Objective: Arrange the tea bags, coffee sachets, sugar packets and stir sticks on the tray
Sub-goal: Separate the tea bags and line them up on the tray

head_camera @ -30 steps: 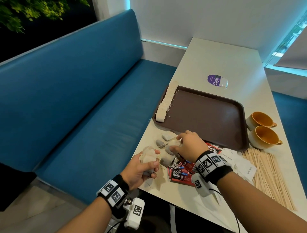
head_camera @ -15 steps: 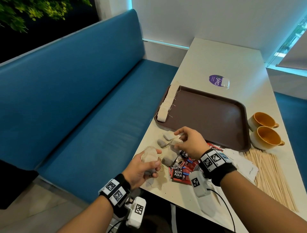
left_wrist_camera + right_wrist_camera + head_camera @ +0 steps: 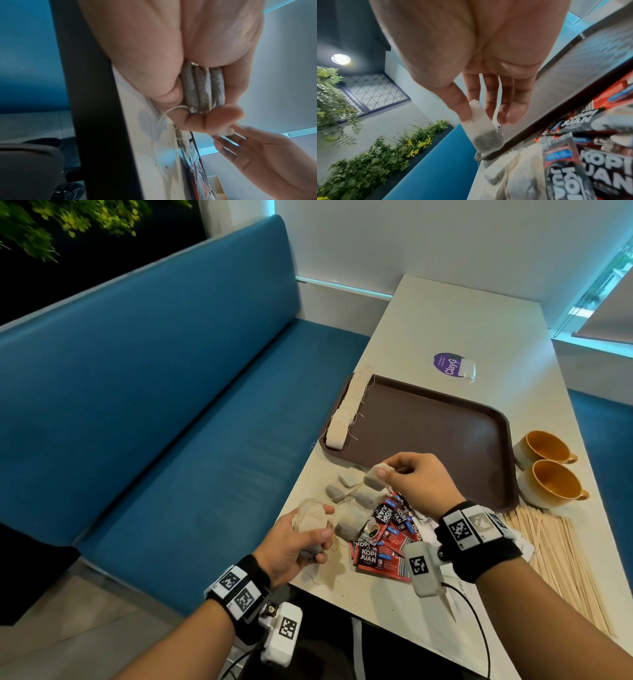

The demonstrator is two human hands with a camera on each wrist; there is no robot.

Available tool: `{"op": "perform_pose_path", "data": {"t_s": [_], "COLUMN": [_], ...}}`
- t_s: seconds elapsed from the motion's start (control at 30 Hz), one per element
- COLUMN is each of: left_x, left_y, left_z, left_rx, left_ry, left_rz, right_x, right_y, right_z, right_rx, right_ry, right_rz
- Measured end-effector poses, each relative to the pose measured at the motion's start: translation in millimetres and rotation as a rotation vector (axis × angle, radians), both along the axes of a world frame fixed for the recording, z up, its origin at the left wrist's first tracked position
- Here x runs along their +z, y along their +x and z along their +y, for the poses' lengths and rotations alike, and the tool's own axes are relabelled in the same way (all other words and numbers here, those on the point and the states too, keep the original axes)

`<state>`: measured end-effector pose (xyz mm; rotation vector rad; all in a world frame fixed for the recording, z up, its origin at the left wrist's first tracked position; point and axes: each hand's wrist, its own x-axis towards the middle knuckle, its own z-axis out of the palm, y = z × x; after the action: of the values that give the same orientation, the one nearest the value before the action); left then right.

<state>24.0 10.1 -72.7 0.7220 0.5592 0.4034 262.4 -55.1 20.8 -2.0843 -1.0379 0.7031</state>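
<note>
My right hand pinches one tea bag by its top, lifted just above the table near the tray's front edge; the right wrist view shows thumb and forefinger on the tea bag. At the table's near left corner my left hand grips a stack of tea bags. Loose tea bags lie between the hands, beside red coffee sachets. The brown tray carries a row of tea bags along its left rim. Stir sticks lie at the right.
Two orange cups stand right of the tray. A purple sticker with a small packet lies behind it. White packets peek out under my right wrist. A blue bench runs along the table's left edge.
My right hand has picked a tea bag out of the loose pile and raised it toward the tray. The left hand has kept its stack and barely moved.
</note>
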Motion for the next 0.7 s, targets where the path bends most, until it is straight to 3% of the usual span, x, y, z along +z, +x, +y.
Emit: {"op": "perform_pose_path", "data": {"t_s": [0.13, 0.23, 0.3, 0.47, 0.7], "left_x": [-1, -2, -2, -3, -3], "left_y": [0, 0, 0, 0, 0], "left_z": [0, 0, 0, 1, 1], "left_rx": [0.004, 0.002, 0.003, -0.001, -0.001], "left_ry": [-0.002, -0.002, 0.0, 0.003, -0.001], "left_rz": [-0.001, -0.004, -0.006, -0.006, -0.006], "right_x": [5, -1, -8, -33, -47], "right_y": [-3, -19, -31, -42, -44], "right_z": [-2, -3, -4, 0, 3], "right_rx": [-0.019, 0.033, 0.083, 0.209, 0.269], "right_ry": [-0.01, -0.059, -0.093, -0.301, -0.293], "right_rz": [0.037, 0.271, 0.316, -0.186, -0.208]}}
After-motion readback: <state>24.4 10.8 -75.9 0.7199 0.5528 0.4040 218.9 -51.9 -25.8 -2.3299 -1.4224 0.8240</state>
